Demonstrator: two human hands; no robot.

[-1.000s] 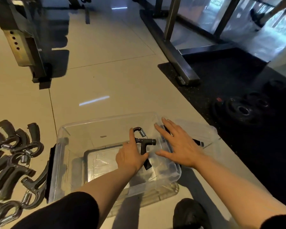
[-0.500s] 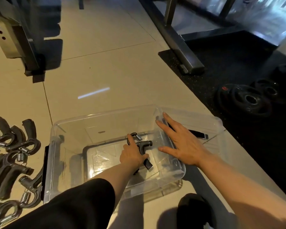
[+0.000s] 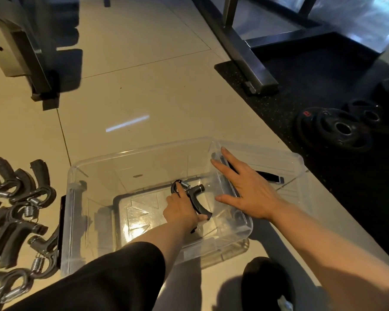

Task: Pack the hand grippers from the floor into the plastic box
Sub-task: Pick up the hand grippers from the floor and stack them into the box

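A clear plastic box [image 3: 94,173] stands on the tiled floor in front of me. My left hand [image 3: 180,212] reaches down inside it and grips a black hand gripper [image 3: 197,195] with a steel spring, low near the box bottom. My right hand [image 3: 245,187] rests flat with spread fingers on the box's right rim. Several more dark hand grippers [image 3: 16,212] lie in a pile on the floor to the left of the box.
The clear lid [image 3: 290,167] lies beside the box on the right. Black weight plates [image 3: 337,129] sit on a dark rubber mat [image 3: 323,81] at right. A steel rack foot [image 3: 254,70] and a machine base [image 3: 43,90] stand farther back. My dark shoe [image 3: 265,281] is at the bottom.
My left hand has lowered the hand gripper deeper into the box. My right hand has stayed on the rim. My view has tipped down slightly.
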